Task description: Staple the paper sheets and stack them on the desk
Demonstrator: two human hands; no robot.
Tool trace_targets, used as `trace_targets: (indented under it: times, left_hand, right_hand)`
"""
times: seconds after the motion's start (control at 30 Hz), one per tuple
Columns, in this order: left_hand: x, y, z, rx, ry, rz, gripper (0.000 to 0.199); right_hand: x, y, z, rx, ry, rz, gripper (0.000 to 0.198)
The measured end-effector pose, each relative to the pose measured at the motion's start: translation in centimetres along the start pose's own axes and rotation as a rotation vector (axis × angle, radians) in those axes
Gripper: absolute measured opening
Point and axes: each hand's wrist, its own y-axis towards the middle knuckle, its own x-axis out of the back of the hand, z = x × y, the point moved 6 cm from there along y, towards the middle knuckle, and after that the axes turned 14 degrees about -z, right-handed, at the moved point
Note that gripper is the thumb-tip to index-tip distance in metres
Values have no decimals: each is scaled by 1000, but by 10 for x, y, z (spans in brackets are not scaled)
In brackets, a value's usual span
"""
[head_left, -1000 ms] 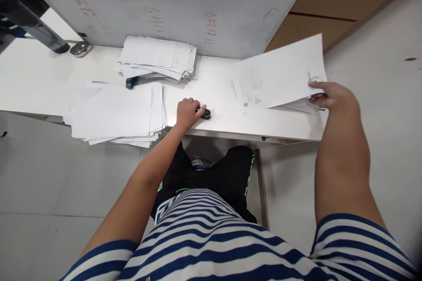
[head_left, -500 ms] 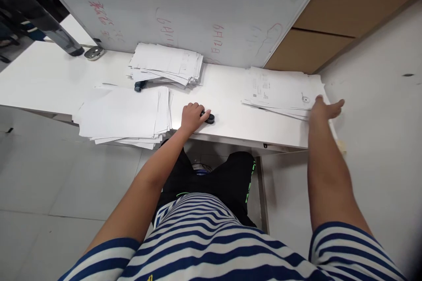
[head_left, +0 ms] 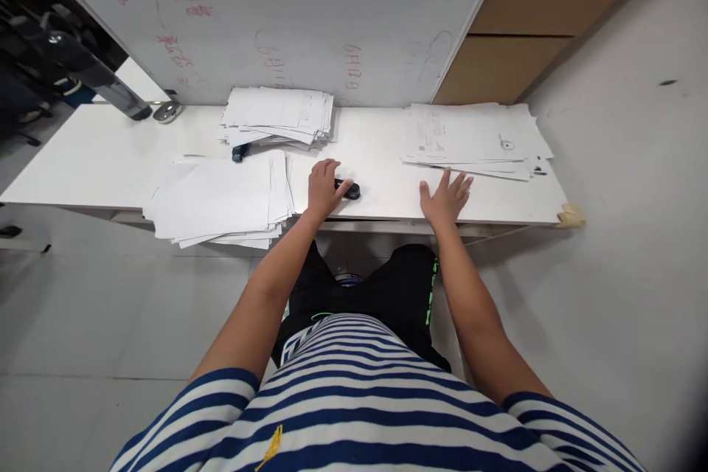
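Observation:
My left hand rests on the white desk, its fingers curled round a small black stapler-like object. The rounded end sticks out by my thumb; the rest is hidden under my palm. Spread flat near the desk's front edge, my right hand holds nothing. Just beyond its fingertips lies a stack of printed sheets, fanned out unevenly at the right. On the left are a larger pile of blank-looking paper, overhanging the front edge, and another paper pile against the whiteboard.
A whiteboard with red writing and a green dot rises behind the desk, with brown panels to its right. A dark bottle and a silvery oval case stand back left. A small dark-blue item sits between the left piles.
My right hand has come left, from the right end of the printed stack to the bare desk before it. My left hand stays on the black object, its fingers a little looser. The view has shifted.

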Motion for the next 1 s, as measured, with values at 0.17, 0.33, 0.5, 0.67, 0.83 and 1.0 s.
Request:
trace_targets:
  times: [0.17,0.33,0.5,0.67,0.83,1.0]
  left_hand:
    - [48,5,22,200,48,-264,50]
    - [117,8,99,564,405,-214,65]
    - [134,-20,150,707,540,89,93]
    - [127,-28,156,712,574,93,86]
    - [126,-26,156,730,556,79,79]
    - [128,-20,143,652,527,64,62]
  right_hand:
    - [3,0,2,18,-32,85,82]
    - [3,-1,2,21,-36,81,82]
    - [3,-1,1,13,-38,80,83]
    - [5,-2,2,13,-29,80,82]
    - [1,0,-1,7,-7,76,82]
    - [-2,1,-4,11,8,69,81]
